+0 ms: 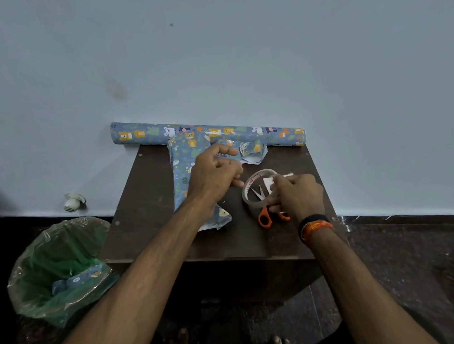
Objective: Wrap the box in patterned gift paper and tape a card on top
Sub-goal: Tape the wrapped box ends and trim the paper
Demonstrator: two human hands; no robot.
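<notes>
The box (183,173), covered in blue animal-print gift paper, lies on the dark wooden table (146,206) with loose paper flaps at its far and near ends. My left hand (215,173) hovers over its right side, fingers curled, its index finger on the far paper flap (248,150). My right hand (295,193) grips a roll of clear tape (252,188). A white card (269,183) lies partly hidden beneath the roll and my fingers.
A roll of the same gift paper (145,133) lies along the wall at the table's back edge. Orange-handled scissors (263,212) lie under the tape roll. A green-lined bin (58,269) with paper scraps stands left of the table.
</notes>
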